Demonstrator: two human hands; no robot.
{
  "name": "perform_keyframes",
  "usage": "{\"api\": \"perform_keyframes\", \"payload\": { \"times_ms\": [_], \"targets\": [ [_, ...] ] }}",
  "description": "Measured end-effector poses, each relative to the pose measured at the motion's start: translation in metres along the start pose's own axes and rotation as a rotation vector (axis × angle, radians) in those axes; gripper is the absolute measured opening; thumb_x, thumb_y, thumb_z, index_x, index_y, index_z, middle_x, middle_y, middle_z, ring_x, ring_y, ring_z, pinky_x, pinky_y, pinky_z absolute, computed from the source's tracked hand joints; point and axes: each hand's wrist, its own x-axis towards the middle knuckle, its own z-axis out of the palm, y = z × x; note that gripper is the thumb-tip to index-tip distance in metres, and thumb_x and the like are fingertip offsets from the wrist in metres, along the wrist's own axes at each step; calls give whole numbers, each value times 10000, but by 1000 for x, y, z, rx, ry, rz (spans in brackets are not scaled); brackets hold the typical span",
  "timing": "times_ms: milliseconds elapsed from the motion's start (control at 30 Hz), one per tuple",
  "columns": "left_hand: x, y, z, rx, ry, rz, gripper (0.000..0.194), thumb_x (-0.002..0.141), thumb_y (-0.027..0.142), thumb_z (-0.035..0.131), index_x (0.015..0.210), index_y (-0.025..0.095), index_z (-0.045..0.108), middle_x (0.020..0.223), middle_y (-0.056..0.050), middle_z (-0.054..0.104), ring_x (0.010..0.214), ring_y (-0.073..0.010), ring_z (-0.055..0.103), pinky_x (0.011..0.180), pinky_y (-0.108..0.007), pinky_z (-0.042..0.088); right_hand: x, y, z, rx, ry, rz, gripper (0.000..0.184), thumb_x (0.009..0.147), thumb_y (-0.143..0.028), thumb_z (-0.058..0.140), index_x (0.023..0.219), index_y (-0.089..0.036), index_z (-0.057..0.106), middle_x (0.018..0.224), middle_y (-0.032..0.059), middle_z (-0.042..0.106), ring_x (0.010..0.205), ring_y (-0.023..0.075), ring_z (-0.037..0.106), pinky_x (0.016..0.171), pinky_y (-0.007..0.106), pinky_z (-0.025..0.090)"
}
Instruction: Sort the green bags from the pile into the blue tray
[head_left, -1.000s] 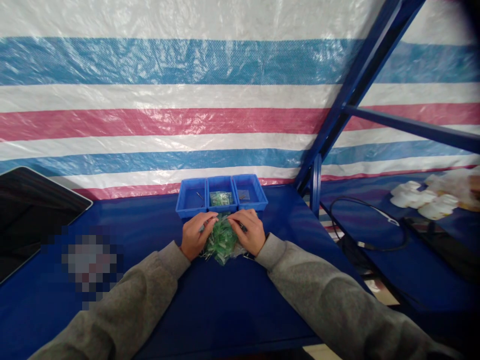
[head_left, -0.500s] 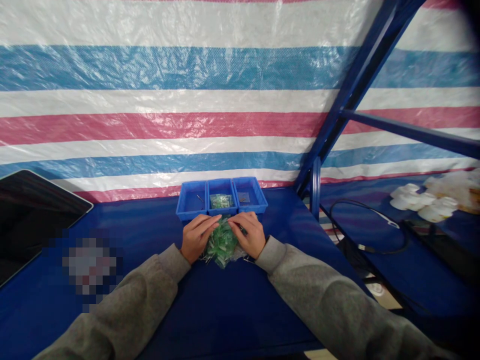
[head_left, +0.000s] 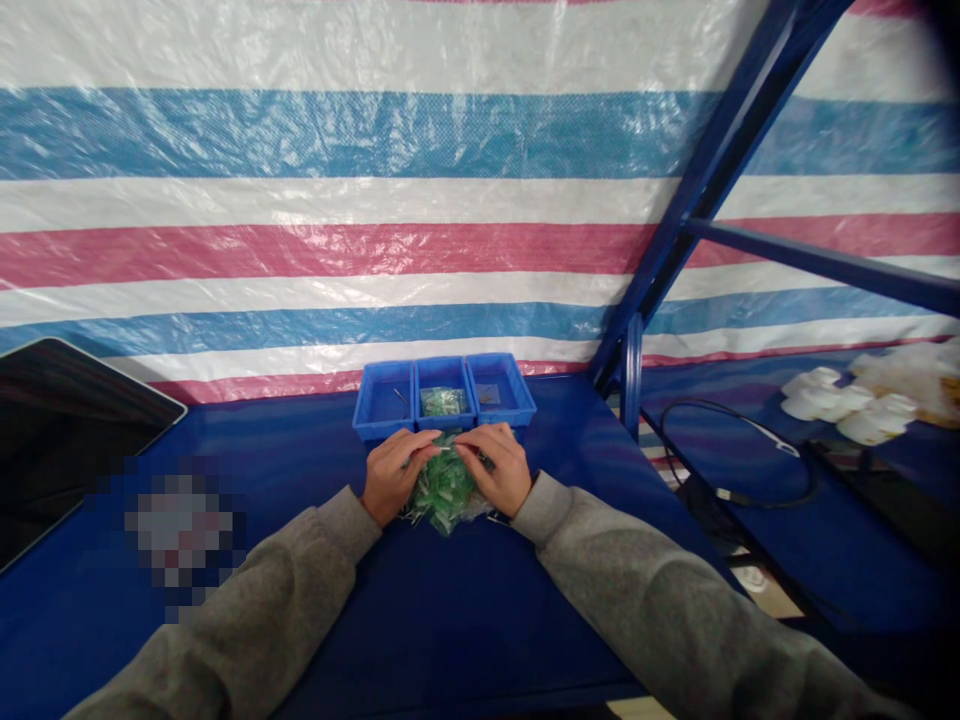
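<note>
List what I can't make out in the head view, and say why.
Head view: small white piece between left hand and right hand, too small to identify.
Head view: green plastic pile, sides partly hidden by both hands.
Head view: patch at left, pixelated beyond recognition.
Head view: dark screen, cut off by the left edge.
Head view: thin piece in the leftmost blue bin, too small to name.
</note>
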Motion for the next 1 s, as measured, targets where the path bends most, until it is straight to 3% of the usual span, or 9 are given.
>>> {"api": "perform_keyframes", "payload": {
  "times_ms": [300, 533, 867, 1000],
  "targets": [
    [-2, -1, 1, 0, 0, 51, 183, 816, 191, 601, 994, 178, 641, 844, -32, 691, 733, -123, 626, 712, -249, 513, -1, 3, 5, 16, -31, -86, 109, 863, -233, 532, 903, -204, 629, 863, 35, 670, 806, 158, 598, 764, 343, 381],
    [1, 0, -1, -8, -34, -12, 142, 817, 209, 596, 944, 173, 650, 825, -41, 683, 727, -140, 608, 694, -276, 502, -1, 1, 0, 12, 23, -10, 122, 878, -224, 497, 873, -204, 617, 813, 26, 666, 778, 158, 602, 759, 342, 385],
    [4, 3, -3, -16, -44, -7, 86, 833, 205, 569, 852, 176, 648, 755, -31, 664, 703, -140, 585, 683, -281, 475, -2, 2, 1, -7, 46, 47, 150, 885, -255, 485, 961, -210, 606, 816, 35, 664, 718, 164, 586, 741, 337, 395],
    [3, 2, -3, -7, -57, -11, 89, 839, 209, 559, 838, 176, 642, 749, -27, 660, 698, -137, 586, 687, -277, 472, -2, 2, 1, 5, 44, 44, 125, 888, -254, 482, 906, -213, 599, 820, 32, 662, 722, 165, 574, 742, 336, 391]
  ]
}}
